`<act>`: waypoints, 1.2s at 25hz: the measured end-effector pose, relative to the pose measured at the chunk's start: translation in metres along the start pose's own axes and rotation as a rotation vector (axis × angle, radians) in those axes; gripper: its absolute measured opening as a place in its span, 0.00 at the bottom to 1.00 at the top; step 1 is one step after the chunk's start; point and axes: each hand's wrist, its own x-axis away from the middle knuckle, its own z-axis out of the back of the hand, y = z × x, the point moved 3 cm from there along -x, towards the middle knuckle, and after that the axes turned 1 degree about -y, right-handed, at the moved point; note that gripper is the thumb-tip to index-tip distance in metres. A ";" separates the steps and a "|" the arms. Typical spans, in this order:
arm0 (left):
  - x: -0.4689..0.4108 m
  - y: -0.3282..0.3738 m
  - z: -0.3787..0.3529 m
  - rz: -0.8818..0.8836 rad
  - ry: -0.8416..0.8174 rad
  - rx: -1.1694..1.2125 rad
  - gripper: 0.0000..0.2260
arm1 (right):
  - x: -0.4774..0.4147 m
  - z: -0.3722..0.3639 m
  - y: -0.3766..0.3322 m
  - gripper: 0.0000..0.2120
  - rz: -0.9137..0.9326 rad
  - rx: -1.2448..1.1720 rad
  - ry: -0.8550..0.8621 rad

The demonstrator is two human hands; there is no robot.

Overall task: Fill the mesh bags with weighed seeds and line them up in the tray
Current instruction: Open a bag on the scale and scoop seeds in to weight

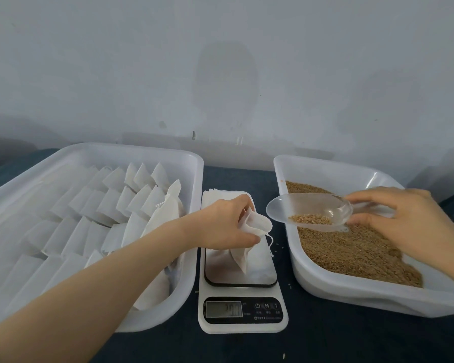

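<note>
On the scale (243,292), mid-counter, the left hand (220,226) has its fingers clamped on a mesh bag (260,222). Just right, the right hand (393,218) has its fingers clamped on a scoop (299,203) of seeds (309,218) over the bin (325,286). Bags (110,205) lie in rows in the left tray (189,158).

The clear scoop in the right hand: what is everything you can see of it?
The scoop looks like clear, colourless plastic: a rounded bowl with a wide open mouth that points left, toward the mesh bag in the left hand. A little heap of brown seeds lies in its bottom. The right hand grips its handle end, holding it roughly level above the seed tray.
</note>
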 end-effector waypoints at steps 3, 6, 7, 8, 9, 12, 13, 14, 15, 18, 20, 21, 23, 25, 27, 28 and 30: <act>0.000 0.000 0.001 -0.003 0.008 -0.004 0.15 | -0.010 0.009 -0.014 0.15 0.073 0.099 -0.028; -0.001 0.000 0.001 0.002 0.002 0.002 0.16 | -0.020 0.012 -0.024 0.16 0.135 0.226 -0.071; -0.001 0.000 0.001 0.002 0.000 0.000 0.16 | -0.023 0.013 -0.026 0.16 0.145 0.242 -0.079; -0.001 0.000 0.000 0.003 -0.002 -0.005 0.16 | -0.025 0.014 -0.028 0.16 0.153 0.260 -0.085; -0.001 0.000 0.000 0.004 -0.003 -0.011 0.16 | -0.028 0.014 -0.030 0.16 0.162 0.284 -0.091; -0.001 0.001 0.001 0.013 -0.007 -0.011 0.17 | -0.035 0.011 -0.036 0.18 0.210 0.375 -0.113; -0.001 0.001 0.001 0.014 -0.008 -0.004 0.17 | -0.037 0.010 -0.038 0.19 0.231 0.403 -0.118; -0.001 0.001 0.001 0.015 -0.010 0.004 0.18 | -0.040 0.010 -0.039 0.20 0.247 0.430 -0.122; -0.001 0.001 0.001 0.015 -0.010 0.010 0.18 | -0.043 0.009 -0.041 0.19 0.257 0.457 -0.124; -0.001 0.001 0.001 0.021 -0.016 0.015 0.18 | -0.049 0.008 -0.047 0.18 0.280 0.522 -0.136; -0.001 0.001 0.000 0.027 -0.022 0.020 0.19 | -0.053 0.008 -0.053 0.20 0.302 0.550 -0.159; -0.001 0.001 0.000 0.027 -0.018 0.028 0.19 | -0.054 0.009 -0.057 0.20 0.323 0.561 -0.163; -0.001 0.000 0.000 0.028 -0.003 0.055 0.18 | -0.056 0.012 -0.067 0.15 0.394 0.601 -0.148; -0.001 -0.001 0.000 0.028 0.012 0.075 0.18 | -0.056 0.013 -0.080 0.13 0.505 0.673 -0.103; -0.002 -0.001 0.001 0.018 0.030 0.078 0.19 | -0.055 0.013 -0.092 0.11 0.635 0.741 -0.031; -0.002 -0.001 0.001 0.009 0.037 0.078 0.19 | -0.053 0.012 -0.097 0.10 0.697 0.766 0.007; -0.002 -0.002 0.001 -0.008 0.045 0.076 0.19 | -0.050 0.010 -0.104 0.10 0.795 0.817 0.069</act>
